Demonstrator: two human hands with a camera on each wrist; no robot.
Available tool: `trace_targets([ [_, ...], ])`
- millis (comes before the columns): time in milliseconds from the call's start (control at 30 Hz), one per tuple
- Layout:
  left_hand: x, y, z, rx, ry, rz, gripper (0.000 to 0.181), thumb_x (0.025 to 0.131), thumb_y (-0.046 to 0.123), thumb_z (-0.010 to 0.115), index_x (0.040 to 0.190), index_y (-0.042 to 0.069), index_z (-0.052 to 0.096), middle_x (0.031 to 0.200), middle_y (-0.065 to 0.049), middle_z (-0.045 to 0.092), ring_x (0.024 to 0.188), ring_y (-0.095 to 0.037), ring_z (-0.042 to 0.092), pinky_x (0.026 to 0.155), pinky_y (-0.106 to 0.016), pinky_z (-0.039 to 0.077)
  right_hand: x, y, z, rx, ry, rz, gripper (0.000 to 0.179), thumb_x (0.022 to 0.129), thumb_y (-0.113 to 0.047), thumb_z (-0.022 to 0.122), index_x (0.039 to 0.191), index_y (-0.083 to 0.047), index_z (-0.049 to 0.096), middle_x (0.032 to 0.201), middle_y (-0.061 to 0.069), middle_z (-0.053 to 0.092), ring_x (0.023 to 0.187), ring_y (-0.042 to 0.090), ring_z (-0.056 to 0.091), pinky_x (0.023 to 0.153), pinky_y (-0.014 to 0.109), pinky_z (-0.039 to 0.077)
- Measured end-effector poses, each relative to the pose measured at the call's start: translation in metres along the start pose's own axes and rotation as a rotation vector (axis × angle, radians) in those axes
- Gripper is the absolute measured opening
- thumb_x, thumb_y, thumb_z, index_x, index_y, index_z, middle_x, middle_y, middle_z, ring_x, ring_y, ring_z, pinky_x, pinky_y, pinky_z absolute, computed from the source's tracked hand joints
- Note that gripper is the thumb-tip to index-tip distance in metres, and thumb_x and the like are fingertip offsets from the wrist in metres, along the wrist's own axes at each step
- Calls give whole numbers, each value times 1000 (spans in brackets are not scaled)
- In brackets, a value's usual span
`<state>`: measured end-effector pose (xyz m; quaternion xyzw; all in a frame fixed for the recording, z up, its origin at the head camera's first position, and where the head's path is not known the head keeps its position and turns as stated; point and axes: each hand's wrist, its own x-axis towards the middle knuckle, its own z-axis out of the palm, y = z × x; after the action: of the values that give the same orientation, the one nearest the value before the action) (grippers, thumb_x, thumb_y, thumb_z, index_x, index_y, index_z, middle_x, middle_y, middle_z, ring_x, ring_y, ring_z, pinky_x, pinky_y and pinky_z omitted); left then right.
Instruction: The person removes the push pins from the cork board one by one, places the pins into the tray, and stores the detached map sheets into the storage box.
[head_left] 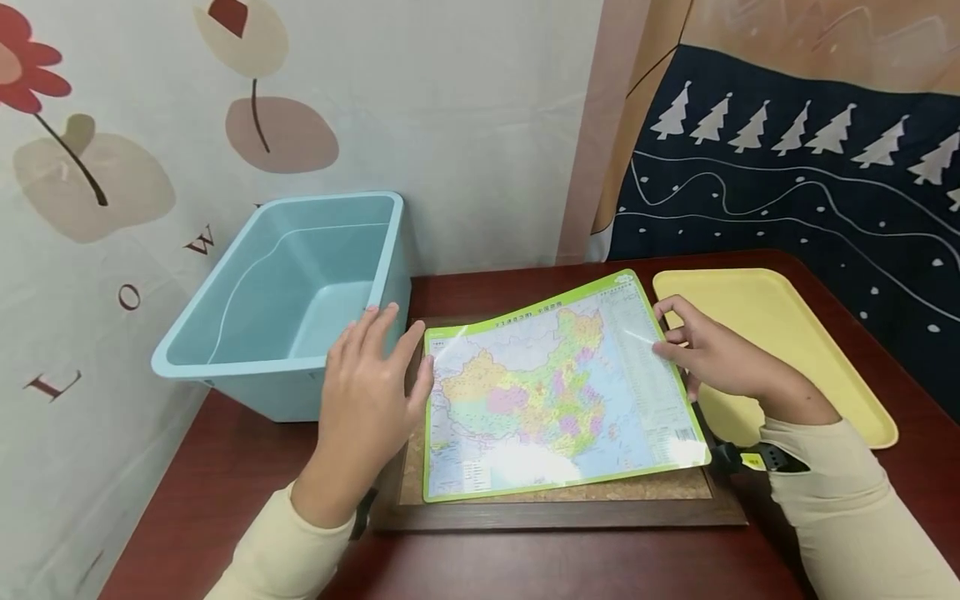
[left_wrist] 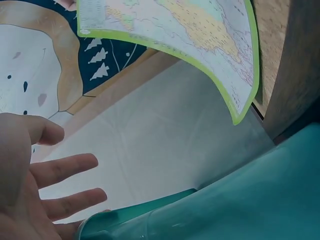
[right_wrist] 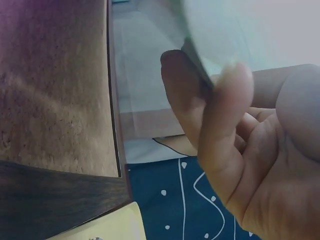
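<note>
A glossy map sheet [head_left: 525, 392] with a green border is tilted over a wood-framed cork board [head_left: 570, 492], its right side raised. My right hand [head_left: 708, 350] pinches the sheet's right edge between thumb and fingers; up close, the right wrist view has the thumb [right_wrist: 227, 110] against the sheet's face. By the sheet's upper left corner, my left hand [head_left: 367, 408] has its fingers spread and holds nothing. In the left wrist view those fingers [left_wrist: 70, 170] are apart from the sheet [left_wrist: 210, 30], which curves at that corner.
Behind my left hand stands a deep light-blue bin [head_left: 247, 367], its inside bare. A yellow tray [head_left: 825, 367] lies at the right, partly under my right forearm. Everything stands on a dark red table [head_left: 570, 567] against printed cloth hangings [head_left: 480, 125].
</note>
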<state>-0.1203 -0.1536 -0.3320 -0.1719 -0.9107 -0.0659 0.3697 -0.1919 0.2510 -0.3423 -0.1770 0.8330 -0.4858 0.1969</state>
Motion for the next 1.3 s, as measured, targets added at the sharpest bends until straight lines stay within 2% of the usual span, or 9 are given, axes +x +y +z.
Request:
trace_targets([
  [133,-2,-1,-1,13,-20,-19,33,90,22,67,118,5,72,132,-25,61,133,-43,50,105,-59,42,0,-1,-1,12,34,-51,30,106,-8,45,130,-12,27,107,22,67,72,26,69,42,40,50],
  [367,-2,-2,1,27,-37,-23,34,92,26,66,119,5,72,129,-25,63,135,-41,49,105,-59,41,-4,-3,-7,57,121,-185,25,107,-10,43,127,-19,31,102,6,72,66,28,70,37,34,44],
  [600,-2,-5,2,30,-35,-19,32,92,24,67,118,6,73,128,-24,64,136,-41,48,106,-58,40,-5,-6,-5,96,211,-192,24,108,-14,41,129,-20,31,102,-2,72,63,27,68,37,32,43],
  [800,-1,-7,3,26,-11,-11,30,92,23,66,115,6,74,124,-23,67,134,-41,50,105,-58,41,-4,-7,-4,105,339,-260,28,107,-13,41,132,-21,31,105,-8,71,64,22,69,37,31,41],
  [1033,0,-5,5,36,21,2,27,89,23,68,110,7,75,117,-22,70,132,-41,52,102,-57,42,-7,-9,-4,173,488,-265,30,106,-17,44,133,-23,32,105,-7,70,65,17,69,38,29,42],
  [1300,-2,-3,6,32,25,-9,26,89,24,69,108,7,76,115,-20,70,133,-41,51,101,-57,41,-5,-10,-2,344,587,-384,32,104,-10,48,131,-20,34,106,-2,71,67,12,70,35,23,39],
])
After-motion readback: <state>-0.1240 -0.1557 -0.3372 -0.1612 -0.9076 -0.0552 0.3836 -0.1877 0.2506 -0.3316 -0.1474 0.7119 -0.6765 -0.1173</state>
